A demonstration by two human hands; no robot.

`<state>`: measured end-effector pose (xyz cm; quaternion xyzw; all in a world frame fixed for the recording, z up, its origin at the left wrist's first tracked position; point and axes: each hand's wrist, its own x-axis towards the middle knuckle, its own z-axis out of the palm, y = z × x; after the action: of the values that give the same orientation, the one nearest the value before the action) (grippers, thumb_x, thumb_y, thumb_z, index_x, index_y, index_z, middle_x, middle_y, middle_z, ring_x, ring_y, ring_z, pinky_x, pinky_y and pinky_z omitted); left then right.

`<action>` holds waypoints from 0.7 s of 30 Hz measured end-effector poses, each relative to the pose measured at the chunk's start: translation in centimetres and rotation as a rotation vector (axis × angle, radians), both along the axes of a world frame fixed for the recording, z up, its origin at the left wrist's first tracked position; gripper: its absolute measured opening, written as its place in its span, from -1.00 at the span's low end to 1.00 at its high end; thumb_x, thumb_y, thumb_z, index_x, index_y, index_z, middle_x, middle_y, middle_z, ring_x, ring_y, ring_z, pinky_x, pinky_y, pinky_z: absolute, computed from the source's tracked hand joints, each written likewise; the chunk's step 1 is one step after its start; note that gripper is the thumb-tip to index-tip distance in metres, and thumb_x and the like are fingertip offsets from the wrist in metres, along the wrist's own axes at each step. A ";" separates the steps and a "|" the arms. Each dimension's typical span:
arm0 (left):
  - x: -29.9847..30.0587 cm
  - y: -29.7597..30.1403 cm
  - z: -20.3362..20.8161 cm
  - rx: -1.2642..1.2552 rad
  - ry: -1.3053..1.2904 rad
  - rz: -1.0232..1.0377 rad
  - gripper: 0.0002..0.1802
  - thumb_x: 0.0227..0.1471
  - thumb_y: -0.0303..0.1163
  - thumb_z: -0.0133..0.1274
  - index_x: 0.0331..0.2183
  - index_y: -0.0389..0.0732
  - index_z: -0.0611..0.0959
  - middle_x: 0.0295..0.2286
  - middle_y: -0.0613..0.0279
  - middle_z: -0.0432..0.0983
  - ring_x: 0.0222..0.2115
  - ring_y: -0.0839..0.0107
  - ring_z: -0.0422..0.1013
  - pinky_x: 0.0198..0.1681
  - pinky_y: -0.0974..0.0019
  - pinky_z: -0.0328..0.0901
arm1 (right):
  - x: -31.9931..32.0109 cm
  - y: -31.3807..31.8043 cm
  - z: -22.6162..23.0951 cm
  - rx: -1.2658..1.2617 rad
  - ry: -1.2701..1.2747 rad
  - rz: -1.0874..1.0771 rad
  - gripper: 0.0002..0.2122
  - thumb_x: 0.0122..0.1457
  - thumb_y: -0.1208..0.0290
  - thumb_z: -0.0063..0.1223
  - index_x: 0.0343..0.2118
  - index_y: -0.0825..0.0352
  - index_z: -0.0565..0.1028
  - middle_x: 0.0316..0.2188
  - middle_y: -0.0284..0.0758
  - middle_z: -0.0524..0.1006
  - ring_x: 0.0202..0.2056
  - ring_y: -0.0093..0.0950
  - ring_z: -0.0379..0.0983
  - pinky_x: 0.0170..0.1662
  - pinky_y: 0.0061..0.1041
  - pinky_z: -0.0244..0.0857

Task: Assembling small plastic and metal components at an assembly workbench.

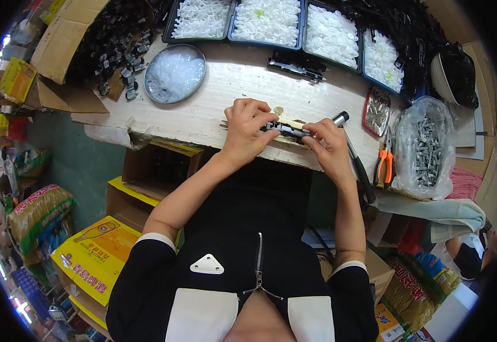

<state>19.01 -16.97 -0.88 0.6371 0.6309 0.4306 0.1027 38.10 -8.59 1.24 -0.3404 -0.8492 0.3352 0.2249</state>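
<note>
Both my hands are at a long black part with white or clear pieces along it [287,131], near the front edge of the worktable [225,80]. My left hand [247,130] pinches its left end between thumb and fingers. On its right end, the thumb and fingertips of my right hand [327,143] close in the same way. A pale wooden strip [290,122] lies just behind the part. Right beside my right hand rests a hammer [355,154] with a metal head and a black grip. Another long black part [297,68] lies farther back.
Several trays of small white plastic pieces [266,23] line the back. A round dish [175,74] of clear pieces stands left, near black parts [128,71]. At right are a red tin of pins [377,111], orange-handled pliers [384,165] and a plastic-lined box of metal pieces [428,151].
</note>
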 end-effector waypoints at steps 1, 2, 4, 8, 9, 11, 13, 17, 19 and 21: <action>0.2 0.1 -0.5 -0.014 -0.024 0.016 -0.77 -0.33 -0.42 0.18 -0.45 -0.15 0.60 -0.36 0.35 0.39 -0.22 0.36 0.19 -0.19 0.28 -0.01 | -0.1 0.0 0.0 -0.002 0.000 0.001 -0.83 -0.13 0.52 0.12 -0.39 0.30 0.49 -0.55 -0.39 0.39 -0.44 -0.45 0.33 -0.32 -0.47 0.04; 0.2 0.1 -0.7 -0.027 -0.047 0.032 -0.77 -0.36 -0.40 0.18 -0.47 -0.13 0.60 -0.36 0.38 0.37 -0.20 0.35 0.17 -0.16 0.23 -0.06 | -0.2 0.0 0.0 -0.003 0.000 0.004 -0.83 -0.13 0.52 0.12 -0.40 0.30 0.49 -0.55 -0.39 0.39 -0.44 -0.44 0.33 -0.32 -0.46 0.04; 0.3 0.1 -0.9 -0.057 -0.052 0.039 -0.76 -0.36 -0.41 0.18 -0.46 -0.13 0.60 -0.35 0.37 0.38 -0.21 0.36 0.17 -0.16 0.25 -0.05 | -0.3 0.1 -0.1 -0.005 -0.003 0.003 -0.83 -0.14 0.51 0.12 -0.40 0.30 0.49 -0.55 -0.39 0.39 -0.45 -0.44 0.34 -0.32 -0.45 0.04; 0.5 0.3 -0.8 -0.121 -0.086 0.046 -0.76 -0.36 -0.42 0.19 -0.46 -0.12 0.59 -0.35 0.38 0.37 -0.22 0.37 0.17 -0.17 0.28 -0.04 | -0.7 0.4 -0.2 0.034 0.014 0.044 -0.83 -0.14 0.55 0.12 -0.40 0.34 0.50 -0.57 -0.35 0.39 -0.50 -0.47 0.34 -0.40 -0.49 0.11; 0.5 0.3 -0.8 -0.121 -0.085 0.049 -0.76 -0.36 -0.42 0.19 -0.46 -0.12 0.59 -0.35 0.38 0.37 -0.22 0.37 0.17 -0.17 0.28 -0.04 | -0.9 0.5 -0.2 0.082 0.013 0.063 -0.82 -0.15 0.59 0.13 -0.39 0.37 0.50 -0.58 -0.32 0.40 -0.57 -0.50 0.34 -0.47 -0.54 0.19; 0.5 0.4 -0.9 -0.121 -0.102 0.048 -0.76 -0.36 -0.41 0.19 -0.46 -0.11 0.59 -0.36 0.38 0.37 -0.24 0.38 0.17 -0.17 0.29 -0.04 | -0.9 0.5 -0.4 0.073 0.010 0.054 -0.82 -0.15 0.59 0.13 -0.39 0.38 0.50 -0.58 -0.32 0.39 -0.56 -0.49 0.34 -0.47 -0.54 0.18; 0.5 0.3 -0.9 -0.124 -0.107 0.048 -0.76 -0.36 -0.42 0.19 -0.45 -0.11 0.59 -0.37 0.38 0.37 -0.25 0.38 0.17 -0.17 0.29 -0.03 | -0.9 0.5 -0.3 0.063 0.008 0.045 -0.82 -0.15 0.59 0.12 -0.39 0.38 0.50 -0.59 -0.32 0.39 -0.56 -0.49 0.34 -0.47 -0.54 0.18; 0.6 0.3 -1.0 -0.112 -0.112 0.060 -0.77 -0.36 -0.41 0.19 -0.46 -0.10 0.60 -0.38 0.40 0.37 -0.26 0.39 0.17 -0.17 0.29 -0.03 | -1.0 0.4 -0.2 0.138 -0.036 0.055 -0.82 -0.14 0.59 0.12 -0.39 0.38 0.50 -0.58 -0.31 0.39 -0.56 -0.47 0.34 -0.47 -0.54 0.18; 0.6 0.2 -1.0 -0.104 -0.100 0.049 -0.80 -0.35 -0.42 0.19 -0.49 -0.09 0.61 -0.39 0.41 0.37 -0.26 0.40 0.17 -0.18 0.30 -0.03 | -1.0 0.4 -0.4 0.109 -0.036 0.049 -0.82 -0.14 0.59 0.12 -0.39 0.38 0.50 -0.58 -0.31 0.39 -0.56 -0.46 0.35 -0.47 -0.54 0.18; 0.6 0.1 -1.2 -0.096 -0.088 0.038 -0.82 -0.35 -0.42 0.19 -0.51 -0.08 0.61 -0.40 0.42 0.37 -0.26 0.40 0.17 -0.18 0.30 -0.03 | -0.9 0.4 -0.7 0.120 -0.006 0.067 -0.83 -0.13 0.58 0.12 -0.39 0.38 0.50 -0.56 -0.29 0.41 -0.56 -0.45 0.35 -0.48 -0.52 0.17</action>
<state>19.57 -16.86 -2.04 0.5996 0.6578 0.4296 0.1525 37.19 -8.16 0.56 -0.2986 -0.8794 0.2902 0.2309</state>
